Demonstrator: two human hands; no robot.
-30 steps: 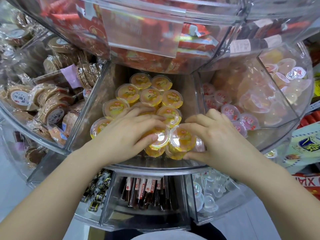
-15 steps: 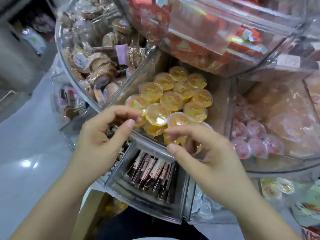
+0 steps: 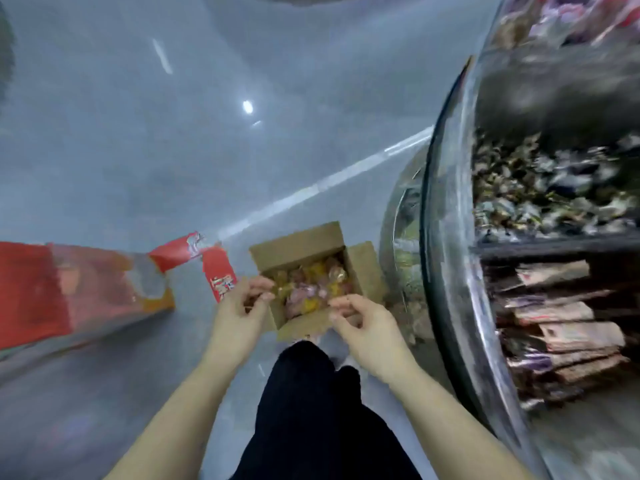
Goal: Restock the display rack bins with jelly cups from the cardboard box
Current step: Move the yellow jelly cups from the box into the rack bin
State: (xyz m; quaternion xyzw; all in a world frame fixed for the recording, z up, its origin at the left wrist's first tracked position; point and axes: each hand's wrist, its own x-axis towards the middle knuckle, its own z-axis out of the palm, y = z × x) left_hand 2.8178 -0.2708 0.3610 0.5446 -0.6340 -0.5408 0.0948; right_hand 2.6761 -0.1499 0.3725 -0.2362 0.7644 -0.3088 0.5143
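Observation:
An open cardboard box (image 3: pixel 298 242) stands on the grey floor below me, its flaps spread out. Inside lie several jelly cups (image 3: pixel 311 284), yellow and pink, blurred by motion. My left hand (image 3: pixel 239 313) hovers over the box's left edge with loosely curled fingers and holds nothing. My right hand (image 3: pixel 367 327) hangs over the near right corner of the box, fingers also loosely curled and empty. The clear display rack (image 3: pixel 450 209) curves up at the right, and its jelly cup bins are out of view.
A red cardboard carton (image 3: pixel 69 289) with torn flaps lies on the floor to the left of the box. My dark trouser legs (image 3: pixel 311 410) are just below the box. Rack bins at the right hold wrapped sweets (image 3: pixel 540 188) and flat packets (image 3: pixel 561 327).
Both hands left the yellow jelly cups in the rack bin and came down over the cardboard box on the floor. My view swung from the rack down and to the left.

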